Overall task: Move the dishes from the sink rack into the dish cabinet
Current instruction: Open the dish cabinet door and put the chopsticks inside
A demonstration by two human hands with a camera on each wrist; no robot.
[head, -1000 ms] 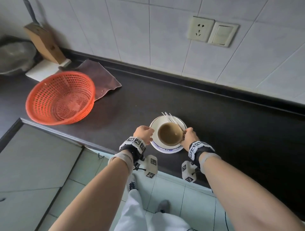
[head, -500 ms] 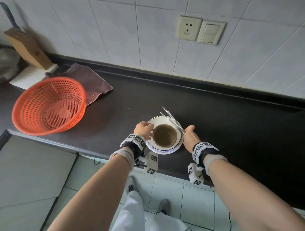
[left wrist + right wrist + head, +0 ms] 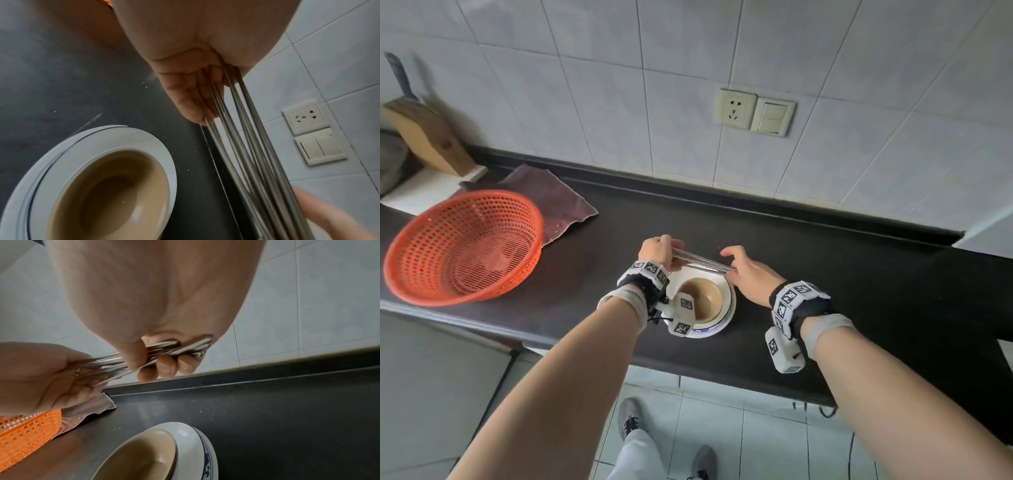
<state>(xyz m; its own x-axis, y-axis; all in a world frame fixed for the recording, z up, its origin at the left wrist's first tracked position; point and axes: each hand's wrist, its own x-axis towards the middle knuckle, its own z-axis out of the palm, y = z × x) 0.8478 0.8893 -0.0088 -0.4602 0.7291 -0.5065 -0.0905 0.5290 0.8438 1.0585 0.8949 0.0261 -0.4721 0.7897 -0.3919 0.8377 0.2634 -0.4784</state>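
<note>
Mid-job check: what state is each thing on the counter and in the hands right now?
metal chopsticks: lifted above the bowls, held at both ends
left hand: grips one end
right hand: grips the other end
brown bowl: upright, nested in the white bowl
white bowl: upright on the counter
orange basket: tilted
cloth: spread flat

no readable text, labels, brands or numbers anywhere

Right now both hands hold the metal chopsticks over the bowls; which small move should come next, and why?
Probably gather the chopsticks into one hand. The left hand and right hand each grip an end of the splayed bundle above the stacked bowls on the counter, so no hand is free to lift the bowls.
</note>
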